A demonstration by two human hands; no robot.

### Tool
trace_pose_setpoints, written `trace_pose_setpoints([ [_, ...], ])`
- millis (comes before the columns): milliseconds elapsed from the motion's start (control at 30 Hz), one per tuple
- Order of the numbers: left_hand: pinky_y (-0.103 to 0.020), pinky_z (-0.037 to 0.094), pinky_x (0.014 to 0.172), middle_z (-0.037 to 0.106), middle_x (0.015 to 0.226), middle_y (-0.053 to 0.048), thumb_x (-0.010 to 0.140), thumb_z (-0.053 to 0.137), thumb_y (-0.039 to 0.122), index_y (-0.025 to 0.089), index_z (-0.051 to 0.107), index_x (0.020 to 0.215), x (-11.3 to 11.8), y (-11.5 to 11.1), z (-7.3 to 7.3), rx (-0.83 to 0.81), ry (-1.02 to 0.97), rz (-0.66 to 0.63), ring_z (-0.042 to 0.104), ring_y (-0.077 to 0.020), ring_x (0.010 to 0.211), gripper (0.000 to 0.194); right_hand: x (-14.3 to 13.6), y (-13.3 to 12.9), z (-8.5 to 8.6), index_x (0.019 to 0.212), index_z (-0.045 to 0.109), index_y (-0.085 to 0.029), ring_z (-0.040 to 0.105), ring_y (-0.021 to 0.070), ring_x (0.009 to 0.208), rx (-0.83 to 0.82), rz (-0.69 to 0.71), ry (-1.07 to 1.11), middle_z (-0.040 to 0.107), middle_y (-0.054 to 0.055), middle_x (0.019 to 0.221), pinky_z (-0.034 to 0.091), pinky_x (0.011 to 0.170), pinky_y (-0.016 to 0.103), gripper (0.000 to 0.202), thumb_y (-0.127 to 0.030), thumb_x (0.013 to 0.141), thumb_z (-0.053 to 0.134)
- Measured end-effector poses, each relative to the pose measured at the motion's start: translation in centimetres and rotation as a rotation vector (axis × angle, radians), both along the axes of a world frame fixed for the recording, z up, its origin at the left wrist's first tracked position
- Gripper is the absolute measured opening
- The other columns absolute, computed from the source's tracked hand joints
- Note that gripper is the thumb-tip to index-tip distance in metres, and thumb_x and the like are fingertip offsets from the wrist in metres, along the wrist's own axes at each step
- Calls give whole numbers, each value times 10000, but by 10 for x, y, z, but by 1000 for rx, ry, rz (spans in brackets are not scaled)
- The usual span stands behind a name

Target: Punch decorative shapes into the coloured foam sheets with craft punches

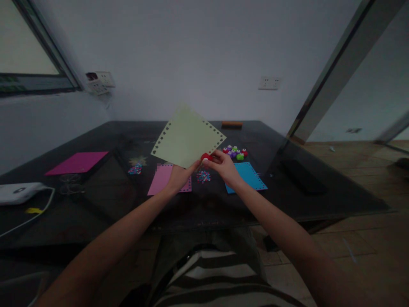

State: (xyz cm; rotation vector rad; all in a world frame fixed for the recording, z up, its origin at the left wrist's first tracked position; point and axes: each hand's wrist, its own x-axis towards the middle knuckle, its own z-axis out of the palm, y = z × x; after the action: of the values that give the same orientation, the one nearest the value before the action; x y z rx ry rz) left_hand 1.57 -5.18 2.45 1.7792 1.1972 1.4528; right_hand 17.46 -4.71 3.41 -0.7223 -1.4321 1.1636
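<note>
A pale yellow-green sheet (pixel 188 138) with small punched shapes along two edges is raised above the table. My left hand (pixel 180 175) grips its lower corner from beneath. At the sheet's lower right edge, my right hand (pixel 224 166) has its fingers closed round a small red punch (pixel 206 157). Under my left hand lies a pink sheet (pixel 158 181) with a punched border. A blue sheet (pixel 249 177), also with punched edges, lies below my right hand. Between them is a small pile of coloured paper bits (pixel 203 176).
Several coloured punches (pixel 234 152) sit behind the blue sheet. Further left are another pile of bits (pixel 135 169), a magenta sheet (pixel 78 163) and a white device (pixel 21 192) with a cable. An orange-brown roll (pixel 231 124) lies at the table's (pixel 207 213) back edge.
</note>
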Motion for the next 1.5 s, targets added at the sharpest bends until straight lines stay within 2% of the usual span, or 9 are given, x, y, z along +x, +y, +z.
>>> trace_pose_setpoints([
  [233, -407, 311, 1078, 660, 1154, -103, 753, 626, 444, 171, 619, 1136, -2, 2, -3, -71, -9, -27, 522, -235, 1199, 470, 2, -1, 1, 818, 609, -191, 622, 179, 827, -18, -23, -36, 662, 27, 853, 501, 809, 366, 330, -367, 593, 774],
  [400, -406, 339, 1054, 686, 1091, -94, 750, 633, 421, 189, 670, 1029, -4, 3, -2, -81, 17, -16, 541, -247, 1172, 365, 5, 1, 1, 811, 618, -196, 626, 171, 812, -21, -28, -27, 663, 20, 843, 509, 781, 346, 294, -349, 610, 768],
  [667, -397, 366, 1022, 699, 1056, -83, 704, 682, 365, 205, 699, 889, -1, 1, -2, -95, -103, -4, 575, -254, 1110, 246, 2, -4, 2, 846, 597, -215, 629, 180, 879, -68, 21, -5, 666, 11, 903, 510, 825, 353, 355, -361, 581, 784],
  [800, -399, 401, 978, 722, 946, -93, 684, 693, 371, 194, 691, 750, -3, 0, 0, -149, -102, 54, 599, -277, 1057, 189, 4, -4, 3, 848, 595, -211, 624, 159, 824, -104, 31, -11, 661, 10, 895, 516, 776, 321, 342, -339, 590, 779],
  [933, -390, 451, 910, 724, 894, -113, 702, 678, 381, 155, 690, 751, -5, 2, -1, -224, -112, 98, 635, -278, 957, 232, 7, -4, 5, 936, 612, -223, 611, 134, 730, -103, 22, -51, 652, 6, 871, 522, 680, 284, 367, -334, 621, 765],
  [1067, -365, 516, 786, 712, 971, -117, 699, 683, 380, 132, 683, 904, -3, 7, -4, -248, -275, 30, 657, -245, 848, 322, 10, -3, 6, 986, 628, -238, 574, 98, 591, -133, 70, -109, 637, -3, 810, 498, 542, 236, 337, -383, 694, 712],
  [1200, -315, 535, 703, 695, 1023, -109, 693, 689, 340, 148, 650, 1011, -1, 12, -7, -269, -448, -55, 659, -190, 760, 374, 15, 5, 0, 960, 632, -238, 580, 92, 595, -214, 108, -32, 637, -3, 818, 492, 531, 222, 329, -396, 685, 717],
  [1367, -282, 518, 669, 703, 914, -96, 704, 680, 315, 142, 638, 1025, -2, 16, -11, -262, -507, -132, 641, -153, 677, 366, 27, 20, -7, 927, 617, -224, 529, 68, 523, -165, -21, 33, 628, -30, 766, 443, 503, 217, 399, -325, 581, 788],
  [1500, -270, 505, 656, 703, 887, -93, 710, 670, 321, 137, 638, 1001, -4, 19, -16, -263, -500, -147, 634, -146, 657, 345, 42, 37, 1, 932, 581, -209, 539, 81, 528, -171, -109, 42, 649, -14, 764, 433, 508, 225, 415, -387, 604, 764],
])
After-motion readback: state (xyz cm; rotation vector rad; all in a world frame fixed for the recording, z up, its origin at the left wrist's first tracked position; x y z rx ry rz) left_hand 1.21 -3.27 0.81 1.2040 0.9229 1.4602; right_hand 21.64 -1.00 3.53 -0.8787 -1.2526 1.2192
